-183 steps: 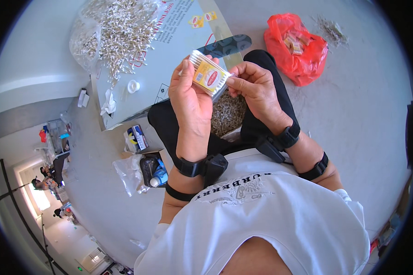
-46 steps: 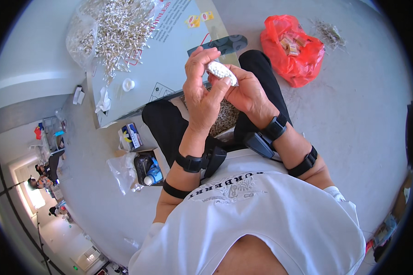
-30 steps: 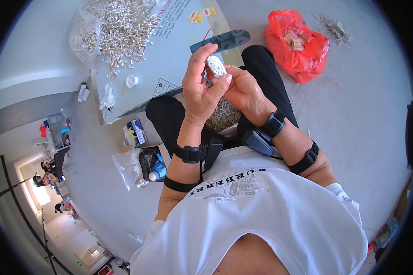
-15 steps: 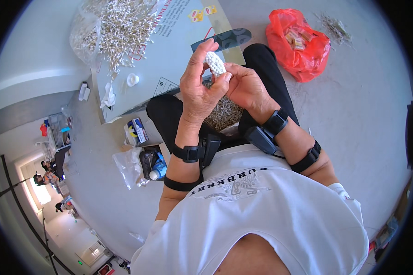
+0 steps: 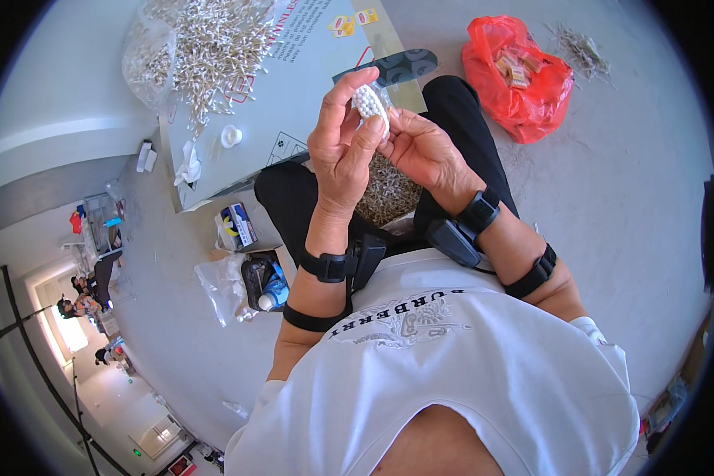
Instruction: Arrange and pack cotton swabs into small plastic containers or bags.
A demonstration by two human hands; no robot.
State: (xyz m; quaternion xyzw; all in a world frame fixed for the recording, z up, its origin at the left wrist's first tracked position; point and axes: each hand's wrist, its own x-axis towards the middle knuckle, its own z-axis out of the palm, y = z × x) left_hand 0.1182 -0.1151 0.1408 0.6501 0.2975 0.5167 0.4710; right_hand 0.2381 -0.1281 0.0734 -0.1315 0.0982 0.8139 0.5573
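A tight bundle of cotton swabs (image 5: 366, 101), its white tips packed together, is held up over my lap. My left hand (image 5: 337, 155) is closed round it, with the thumb on the near side and the fingers on the far side. At the bundle's lower right edge, my right hand (image 5: 430, 155) has its thumb and fingertips pinched together. A pale strip runs along that edge; I cannot make out what it is. Below my hands, between my knees, loose cotton swabs (image 5: 390, 192) fill a container that is partly hidden.
On the table (image 5: 254, 131) at left lie a heap of cotton swabs (image 5: 214, 47) spilling from a clear bag, and a white spool-like piece (image 5: 231, 136). A red plastic bag (image 5: 523, 103) with small packets stands on the floor at right, beside scattered sticks (image 5: 579, 49).
The bundle has turned between my hands, so its pale edge strip now shows on the right. My left thumb has shifted slightly up and left along it.
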